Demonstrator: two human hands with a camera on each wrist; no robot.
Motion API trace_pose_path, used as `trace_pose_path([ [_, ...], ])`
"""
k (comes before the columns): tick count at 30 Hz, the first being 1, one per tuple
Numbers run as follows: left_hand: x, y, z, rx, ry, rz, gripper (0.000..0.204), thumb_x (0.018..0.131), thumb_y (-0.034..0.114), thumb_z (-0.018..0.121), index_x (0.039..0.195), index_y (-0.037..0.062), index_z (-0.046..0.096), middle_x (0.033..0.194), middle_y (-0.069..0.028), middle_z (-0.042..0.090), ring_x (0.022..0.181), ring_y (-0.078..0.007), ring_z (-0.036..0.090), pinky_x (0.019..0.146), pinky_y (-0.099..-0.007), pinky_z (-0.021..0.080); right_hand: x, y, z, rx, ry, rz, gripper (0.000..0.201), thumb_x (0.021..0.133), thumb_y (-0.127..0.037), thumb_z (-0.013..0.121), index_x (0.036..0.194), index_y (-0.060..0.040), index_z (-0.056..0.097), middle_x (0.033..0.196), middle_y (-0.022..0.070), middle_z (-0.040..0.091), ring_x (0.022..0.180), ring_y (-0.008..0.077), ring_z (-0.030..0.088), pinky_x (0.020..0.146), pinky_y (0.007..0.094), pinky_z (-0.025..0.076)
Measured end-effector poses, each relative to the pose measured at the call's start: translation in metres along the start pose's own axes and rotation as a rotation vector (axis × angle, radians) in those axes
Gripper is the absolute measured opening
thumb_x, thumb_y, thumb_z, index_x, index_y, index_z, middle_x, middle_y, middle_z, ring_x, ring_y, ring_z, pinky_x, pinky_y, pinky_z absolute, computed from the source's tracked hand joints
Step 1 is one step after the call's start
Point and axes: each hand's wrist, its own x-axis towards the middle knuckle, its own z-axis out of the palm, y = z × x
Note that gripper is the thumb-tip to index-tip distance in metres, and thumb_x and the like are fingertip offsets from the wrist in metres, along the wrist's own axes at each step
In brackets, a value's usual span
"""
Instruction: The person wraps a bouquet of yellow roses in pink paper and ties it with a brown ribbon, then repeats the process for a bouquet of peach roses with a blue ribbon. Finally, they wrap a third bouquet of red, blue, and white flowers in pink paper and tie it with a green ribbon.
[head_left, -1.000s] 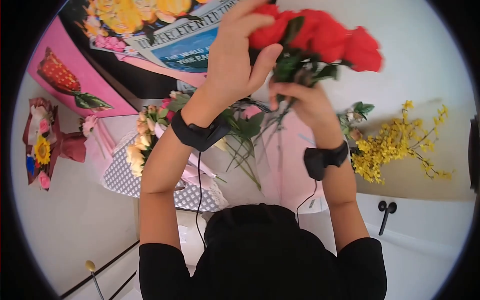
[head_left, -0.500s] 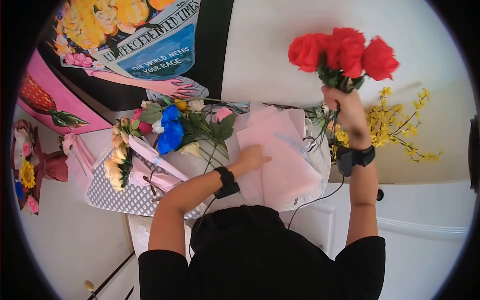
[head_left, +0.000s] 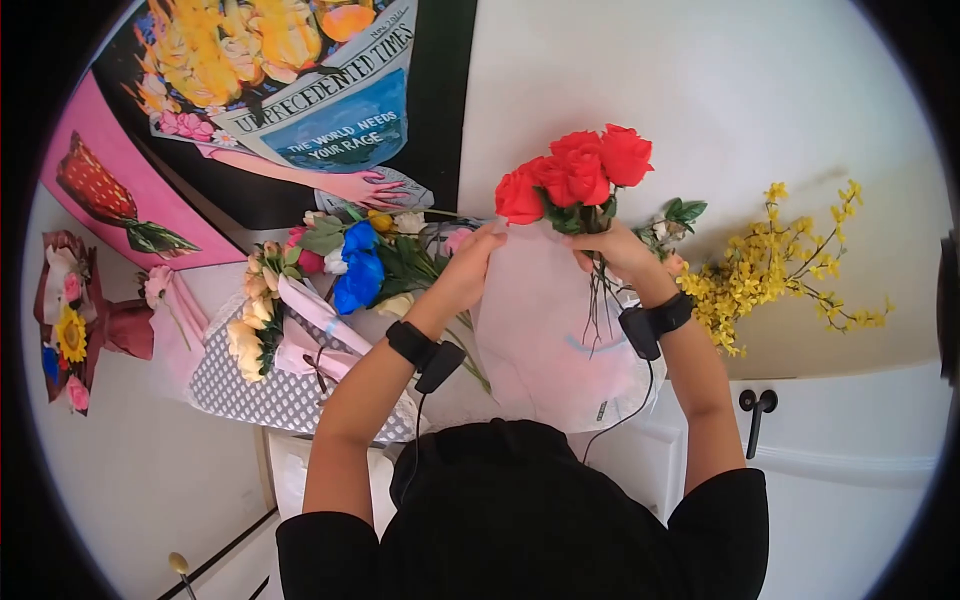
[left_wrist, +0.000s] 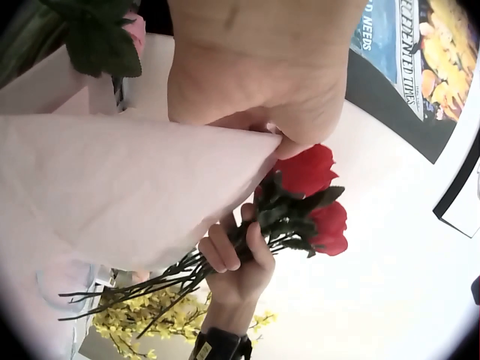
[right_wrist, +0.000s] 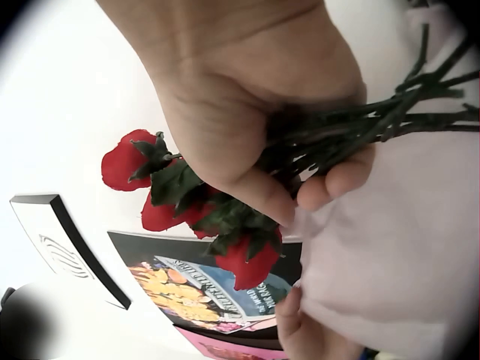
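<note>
Painting (head_left: 340, 130): Stands at the upper left, out of reach of the action.
Pale pink paper (head_left: 525, 350): Lies below the roses, near the front of the person. Just drawn up at the far left corner, after resting under a hand a moment ago. Shows a broad, taut-looking face now, so looks ready enough to take stems.
Yellow branches (head_left: 750, 290): Spread off to the right, beside the action and untouched.
Red roses (head_left: 580, 170): And here comes the big move! Down and inward from up high on the right, now just above the far edge of the pale pink paper. Heads up and bunched together, leaves tucked close beneath. In judgement, good alignment between bunch and sheet, no longer well apart.
Blue flower (head_left: 360, 268): Sits left of the pale pink paper, among other blooms, not in use.
Left hand (head_left: 470, 270): Off the middle of the sheet and up to its far edge, pinching there between thumb and fingers. Close beside the leftmost rose head.
Right hand (head_left: 625, 252): Firmly wrapped around the bunch just under the leaves, nowhere near letting go.
Stems (right_wrist: 375, 124): Poke out below the grip, slightly fanned and crossing, over the sheet. Could snag thin paper, in judgement.
Paper corner (left_wrist: 259, 146): Folded to a point at the pinch, near the rose heads. Exact contact with petals: cannot tell.
</note>
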Motion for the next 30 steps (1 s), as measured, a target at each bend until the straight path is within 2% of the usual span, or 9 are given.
trace_pose_path([
  [5, -0.011, -0.004, -0.008, 0.329, 0.152, -0.075, 0.038, 0.088, 0.025, 0.053, 0.119, 0.0053, 0.047, 0.104, -0.0052, 0.058, 0.085, -0.0112, 0.058, 0.07, -0.0274, 0.049, 0.008, -0.003, 0.016, -0.16, 0.224, -0.087, 0.009, 0.073, -0.006, 0.06, 0.076, -0.001, 0.054, 0.054, 0.0029, 0.049, 0.042, 0.0117, 0.046, 0.041, 0.0271, 0.035],
  [7, -0.025, -0.02, -0.007, 0.665, -0.049, -0.087, 0.04, 0.089, 0.034, 0.052, 0.116, 0.0049, 0.05, 0.095, -0.0028, 0.061, 0.075, -0.0101, 0.06, 0.059, -0.0237, 0.049, 0.007, 0.004, 0.015, -0.091, 0.312, -0.116, 0.008, 0.072, -0.006, 0.06, 0.075, -0.0011, 0.054, 0.055, 0.0033, 0.049, 0.041, 0.0118, 0.045, 0.04, 0.0284, 0.035],
  [13, -0.01, -0.075, -0.056, 0.555, 0.019, -0.325, 0.032, 0.086, 0.029, 0.057, 0.107, 0.005, 0.057, 0.088, -0.0032, 0.062, 0.069, -0.0093, 0.058, 0.058, -0.0228, 0.048, -0.013, 0.01, 0.013, -0.409, 0.346, -0.022, 0.011, 0.072, -0.005, 0.059, 0.078, 0.0025, 0.054, 0.062, 0.008, 0.056, 0.044, 0.0121, 0.051, 0.043, 0.0271, 0.039],
  [16, 0.005, -0.053, -0.061, 0.983, -0.052, -0.436, 0.03, 0.085, 0.024, 0.057, 0.108, 0.0034, 0.056, 0.095, -0.0046, 0.061, 0.079, -0.0096, 0.057, 0.067, -0.0238, 0.048, -0.021, 0.005, 0.019, -0.738, 0.259, -0.365, 0.013, 0.074, -0.005, 0.059, 0.08, 0.0044, 0.053, 0.062, 0.0094, 0.057, 0.045, 0.013, 0.054, 0.046, 0.0269, 0.044],
  [18, 0.003, -0.057, -0.064, 1.03, -0.071, -0.242, 0.03, 0.085, 0.021, 0.057, 0.108, 0.0029, 0.055, 0.097, -0.0045, 0.06, 0.082, -0.0098, 0.056, 0.071, -0.0255, 0.046, -0.018, 0.006, 0.027, -0.533, 0.049, -0.027, 0.015, 0.073, -0.004, 0.059, 0.084, 0.0039, 0.053, 0.062, 0.0088, 0.058, 0.044, 0.0141, 0.055, 0.047, 0.027, 0.046],
  [25, 0.015, -0.126, -0.111, 0.827, 0.086, 0.295, 0.03, 0.084, 0.016, 0.058, 0.11, 0.0023, 0.053, 0.103, -0.0047, 0.058, 0.091, -0.0117, 0.053, 0.079, -0.0288, 0.044, 0.029, 0.112, 0.033, -0.186, -0.124, 0.301, 0.018, 0.074, -0.009, 0.066, 0.083, 0.0, 0.053, 0.061, 0.0042, 0.055, 0.046, 0.0125, 0.055, 0.044, 0.0251, 0.045],
  [26, 0.007, -0.117, -0.102, 0.826, 0.088, 0.295, 0.03, 0.084, 0.016, 0.058, 0.11, 0.0023, 0.053, 0.103, -0.0047, 0.058, 0.091, -0.0117, 0.053, 0.079, -0.0288, 0.044, 0.028, 0.119, 0.035, -0.159, -0.134, 0.238, 0.02, 0.074, -0.009, 0.066, 0.087, -0.0003, 0.053, 0.063, 0.0038, 0.054, 0.046, 0.0121, 0.054, 0.043, 0.0246, 0.044],
  [28, -0.02, -0.102, -0.086, 0.779, 0.277, -0.102, 0.035, 0.082, 0.02, 0.06, 0.111, 0.0021, 0.053, 0.103, -0.0086, 0.06, 0.091, -0.0149, 0.057, 0.079, -0.0301, 0.045, 0.028, 0.133, 0.036, -0.124, -0.144, 0.185, 0.022, 0.074, -0.009, 0.065, 0.09, -0.0006, 0.053, 0.064, 0.0034, 0.054, 0.046, 0.0116, 0.054, 0.043, 0.024, 0.044],
  [30, -0.04, -0.104, -0.086, 0.946, 0.276, -0.141, 0.037, 0.081, 0.024, 0.061, 0.11, 0.0025, 0.054, 0.099, -0.0103, 0.061, 0.088, -0.017, 0.059, 0.076, -0.0314, 0.047, 0.028, 0.143, 0.035, -0.131, -0.036, 0.168, 0.027, 0.073, -0.01, 0.065, 0.095, 0.0, 0.053, 0.068, 0.0037, 0.055, 0.047, 0.011, 0.054, 0.042, 0.0232, 0.043],
])
